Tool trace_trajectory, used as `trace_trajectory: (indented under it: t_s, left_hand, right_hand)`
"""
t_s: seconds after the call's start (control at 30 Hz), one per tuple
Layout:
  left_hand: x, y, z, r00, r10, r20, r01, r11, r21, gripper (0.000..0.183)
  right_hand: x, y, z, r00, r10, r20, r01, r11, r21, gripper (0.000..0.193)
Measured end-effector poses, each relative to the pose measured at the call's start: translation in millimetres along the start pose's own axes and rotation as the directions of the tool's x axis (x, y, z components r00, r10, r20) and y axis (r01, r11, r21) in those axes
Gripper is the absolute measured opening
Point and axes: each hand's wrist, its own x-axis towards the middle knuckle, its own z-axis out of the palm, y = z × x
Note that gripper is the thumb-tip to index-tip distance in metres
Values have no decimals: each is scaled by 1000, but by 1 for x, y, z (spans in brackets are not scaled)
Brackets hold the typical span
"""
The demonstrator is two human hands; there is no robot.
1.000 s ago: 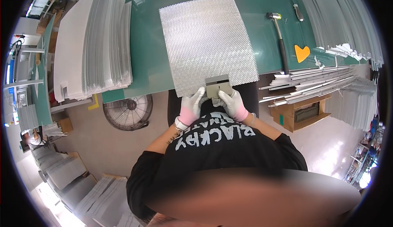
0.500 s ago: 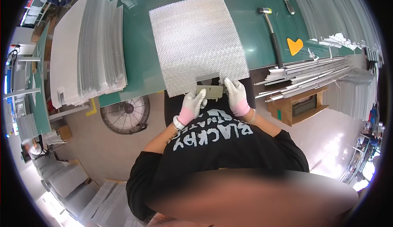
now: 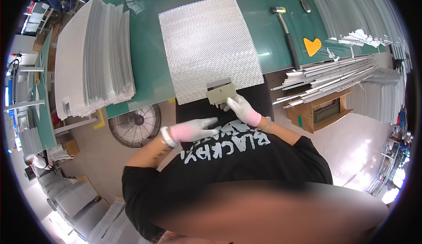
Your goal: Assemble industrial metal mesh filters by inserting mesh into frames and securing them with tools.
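A silvery metal mesh sheet (image 3: 211, 46) lies on the green table, its near edge reaching past the table's edge toward my body. A rectangular notch is cut into that near edge. At the notch, my right hand (image 3: 241, 109), in a white and pink glove, grips a small olive-grey rectangular plate (image 3: 221, 94) by its right end. The plate covers part of the notch, and I cannot tell whether it touches the mesh. My left hand (image 3: 198, 128), gloved the same way, is off the plate in front of my shirt. Its fingers are stretched out with nothing in them.
Stacked mesh sheets (image 3: 94, 59) stand at the left. To the right lie a hammer (image 3: 288, 39), a screwdriver (image 3: 304, 3), a yellow scraper (image 3: 312, 47) and metal strips (image 3: 325, 77). Below the table are a floor fan (image 3: 135, 125) and a cardboard box (image 3: 314, 114).
My left hand has let go of the plate and moved left and toward my body. My right hand has shifted from the mesh edge onto the plate, which is now tilted.
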Motion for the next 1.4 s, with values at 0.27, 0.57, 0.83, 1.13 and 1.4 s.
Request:
trace_trajectory:
  t_s: [0.27, 0.57, 0.83, 1.13, 1.4]
  left_hand:
    - [77, 103, -114, 707, 688, -167, 42, 195, 980, 64]
    - [105, 98, -27, 765, 541, -349, 173, 350, 921, 62]
    - [105, 99, -26, 771, 533, -348, 160, 368, 916, 61]
    - [112, 93, -62, 771, 583, -258, 156, 220, 963, 56]
    - [91, 118, -72, 505, 856, -110, -83, 175, 981, 44]
  right_hand:
    - [5, -13, 11, 947, -34, -319, 84, 986, 144, 33]
    - [-18, 16, -35, 822, -44, -568, 187, 963, 196, 28]
    - [-15, 1, -19, 717, -33, -696, 278, 930, 242, 17]
    - [14, -16, -56, 961, 207, -181, -196, 978, 78, 46]
    - [-30, 19, -208, 875, 161, -456, -439, -128, -889, 29]
